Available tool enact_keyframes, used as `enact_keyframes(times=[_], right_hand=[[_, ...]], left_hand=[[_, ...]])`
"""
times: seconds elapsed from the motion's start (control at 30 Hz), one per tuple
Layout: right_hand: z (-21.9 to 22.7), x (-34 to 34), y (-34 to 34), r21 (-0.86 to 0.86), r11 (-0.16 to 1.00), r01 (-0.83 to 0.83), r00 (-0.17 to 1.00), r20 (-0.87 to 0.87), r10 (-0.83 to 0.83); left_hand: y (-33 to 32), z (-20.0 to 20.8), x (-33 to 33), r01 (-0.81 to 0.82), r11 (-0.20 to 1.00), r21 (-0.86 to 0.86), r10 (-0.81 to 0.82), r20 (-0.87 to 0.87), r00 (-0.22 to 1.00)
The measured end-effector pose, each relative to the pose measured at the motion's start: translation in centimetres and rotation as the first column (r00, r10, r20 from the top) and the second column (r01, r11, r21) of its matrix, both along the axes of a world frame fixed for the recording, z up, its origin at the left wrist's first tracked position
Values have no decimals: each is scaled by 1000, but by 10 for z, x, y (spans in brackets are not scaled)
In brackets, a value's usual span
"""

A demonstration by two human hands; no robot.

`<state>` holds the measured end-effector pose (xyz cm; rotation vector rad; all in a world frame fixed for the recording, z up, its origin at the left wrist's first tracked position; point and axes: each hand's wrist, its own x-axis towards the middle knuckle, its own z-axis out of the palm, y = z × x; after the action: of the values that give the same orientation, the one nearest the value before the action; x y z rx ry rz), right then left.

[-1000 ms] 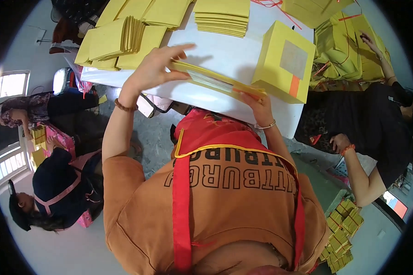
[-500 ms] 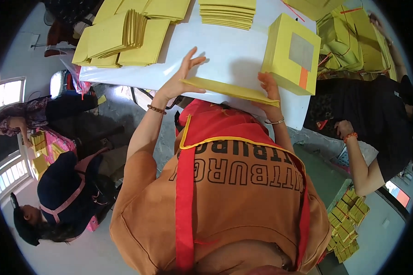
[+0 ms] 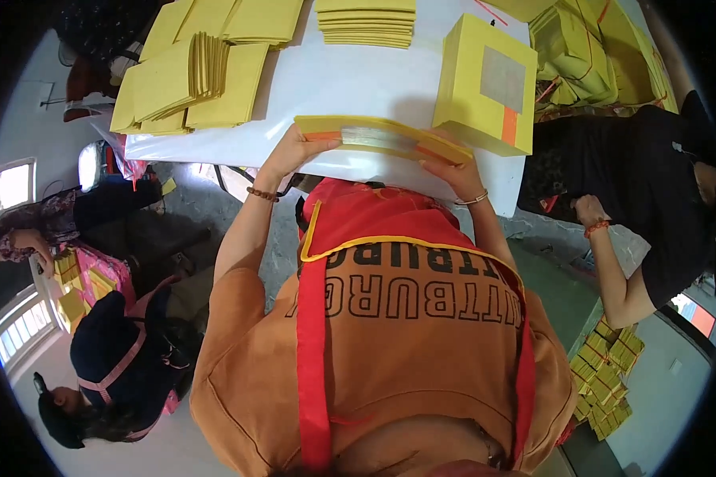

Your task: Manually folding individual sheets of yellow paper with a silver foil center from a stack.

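Above the near edge of the table, a thin bundle of yellow paper envelopes [image 3: 374,125] with a silvery patch and orange marks is held nearly edge-on. My left hand [image 3: 293,153] is closed on its left end, thumb along the near face. At the other end my right hand [image 3: 457,176] grips it, its fingers partly hidden behind the bundle. Just beyond my right hand stands a tall block of yellow envelopes [image 3: 463,79], its top showing a grey rectangle and an orange strip.
Piled yellow envelopes [image 3: 163,83] cover the white table's [image 3: 350,83] far left, with a neat stack [image 3: 366,24] at centre back. Tied yellow bundles [image 3: 573,56] lie far right. A co-worker in black [image 3: 612,175] is at right; another in dark blue [image 3: 107,338] is lower left.
My left hand's spread fingers have closed on the bundle. The bundle has tilted, so its silvery patch and orange marks show. The view has shifted slightly.
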<state>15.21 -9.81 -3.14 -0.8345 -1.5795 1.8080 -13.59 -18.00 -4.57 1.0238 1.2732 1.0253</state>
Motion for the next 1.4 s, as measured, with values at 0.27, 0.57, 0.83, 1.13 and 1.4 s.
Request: enact_keyframes(times=[0.27, 0.57, 0.83, 1.13, 1.4], right_hand=[[-14, 3, 4, 132, 990, -54, 984, 176, 30], [-24, 6, 12, -26, 998, 50, 999, -9, -51], [-4, -17, 25, -177, 983, 58, 998, -11, -60], [-14, -33, 15, -434, 889, 144, 989, 23, -148], [15, -71, 10, -477, 853, -213, 977, -72, 203]], left_hand=[[-2, -7, 8, -75, 997, -19, 75, -14, 997], [3, -5, 16, -115, 993, -18, 115, 20, 993], [2, 0, -11, -82, 994, -67, 86, 62, 994], [-5, 9, -6, -464, 883, 72, 423, 305, 853], [-2, 41, 15, -614, 675, 408, 690, -55, 722]])
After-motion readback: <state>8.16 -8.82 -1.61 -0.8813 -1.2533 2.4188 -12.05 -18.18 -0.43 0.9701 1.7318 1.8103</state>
